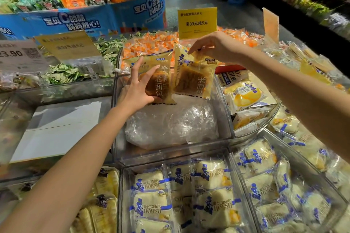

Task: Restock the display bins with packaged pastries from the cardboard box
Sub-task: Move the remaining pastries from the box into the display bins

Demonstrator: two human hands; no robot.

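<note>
I hold two packaged brown pastries upright over a clear display bin (170, 152). My left hand (139, 89) grips the left pastry pack (160, 79) from its side, thumb on the front. My right hand (212, 47) pinches the top edge of the right pastry pack (193, 79), which hangs down beside the first. Crumpled clear plastic wrap (170, 126) lies in the bottom of the bin below both packs. No cardboard box is in view.
Clear bins of white-and-blue bread packs (181, 195) fill the front and right. A flat white board (60, 126) covers the bin to the left. Orange snack packets (151, 43), yellow price signs (197, 21) and a blue candy stand (85, 19) stand behind.
</note>
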